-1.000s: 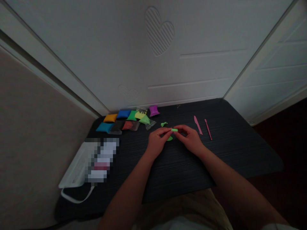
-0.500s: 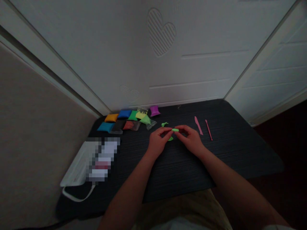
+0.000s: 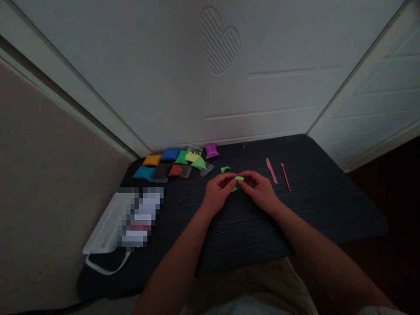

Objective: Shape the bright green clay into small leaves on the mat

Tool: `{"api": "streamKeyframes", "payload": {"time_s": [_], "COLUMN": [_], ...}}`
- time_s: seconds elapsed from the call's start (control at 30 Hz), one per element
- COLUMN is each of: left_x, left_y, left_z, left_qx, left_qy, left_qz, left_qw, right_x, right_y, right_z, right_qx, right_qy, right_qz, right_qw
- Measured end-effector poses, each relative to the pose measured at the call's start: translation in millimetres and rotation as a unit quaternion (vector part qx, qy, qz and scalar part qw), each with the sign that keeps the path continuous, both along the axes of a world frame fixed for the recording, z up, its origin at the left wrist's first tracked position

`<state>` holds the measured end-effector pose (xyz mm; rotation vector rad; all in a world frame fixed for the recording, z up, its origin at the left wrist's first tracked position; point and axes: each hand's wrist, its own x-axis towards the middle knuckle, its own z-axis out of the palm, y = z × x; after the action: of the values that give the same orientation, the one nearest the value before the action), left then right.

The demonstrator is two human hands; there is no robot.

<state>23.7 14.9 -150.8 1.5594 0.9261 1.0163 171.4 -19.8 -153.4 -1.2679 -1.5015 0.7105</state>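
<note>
Both my hands meet over the middle of a dark table (image 3: 249,227). My left hand (image 3: 217,194) and my right hand (image 3: 260,189) pinch a small bright green clay piece (image 3: 239,178) between their fingertips. Another green bit (image 3: 234,189) shows just below, between the two hands; I cannot tell whether it rests on the table. A third small green clay shape (image 3: 225,169) lies on the table just beyond my fingers.
Several small packets of coloured clay (image 3: 173,165) lie at the back left, with a purple one (image 3: 211,151) nearest the wall. Two pink modelling tools (image 3: 277,173) lie right of my hands. A white bag (image 3: 111,227) sits at the left edge. A white panelled wall stands behind.
My hands stay together on the green piece; the fingers have closed in slightly, hiding more of the lower green bit.
</note>
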Motion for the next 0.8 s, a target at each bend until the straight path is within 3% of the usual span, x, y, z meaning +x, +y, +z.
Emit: {"api": "streamKeyframes", "payload": {"time_s": [0.33,0.8], "left_x": [-1.0,0.4], "left_y": [1.3,-0.7], "left_z": [-1.3,0.1], "left_qx": [-0.001,0.004], "left_qy": [0.028,0.023], "left_qz": [0.001,-0.003], "left_qw": [1.000,1.000], "right_x": [1.8,2.0], "right_y": [0.9,-0.7], "right_z": [-0.4,2.0], "right_qx": [-0.027,-0.010], "right_qy": [-0.011,-0.030], "right_qz": [-0.005,-0.013], "right_qw": [1.000,0.999]}}
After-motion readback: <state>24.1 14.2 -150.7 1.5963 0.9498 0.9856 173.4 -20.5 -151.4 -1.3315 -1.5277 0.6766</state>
